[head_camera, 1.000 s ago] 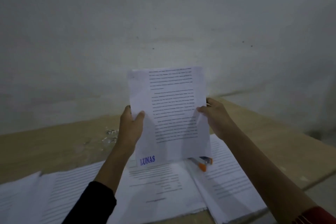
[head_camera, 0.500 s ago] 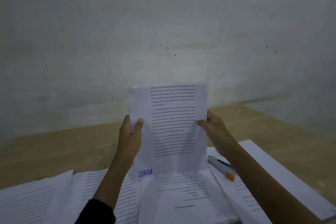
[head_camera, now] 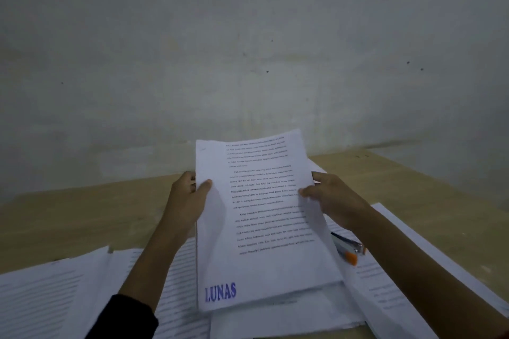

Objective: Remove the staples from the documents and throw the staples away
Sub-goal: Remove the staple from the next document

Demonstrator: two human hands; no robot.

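Note:
I hold a white printed document [head_camera: 264,217] with a blue "LUNAS" stamp at its lower left corner. It leans back, its bottom edge low over the papers on the table. My left hand [head_camera: 190,201] grips its left edge, thumb on the front. My right hand [head_camera: 333,201] grips the right edge, thumb on the page. A small mark shows near the document's top left corner; I cannot tell whether it is a staple. A staple remover [head_camera: 348,248] with an orange tip lies on the papers just right of the document.
Several printed sheets [head_camera: 55,300] are spread over the near part of the wooden table [head_camera: 82,217]. More sheets [head_camera: 407,278] lie at the right. A grey wall [head_camera: 248,49] rises straight behind the table's far edge.
The document has come down and tilted back toward the papers on the table, both hands still gripping its edges. The view has shifted, so the staple remover shows further right.

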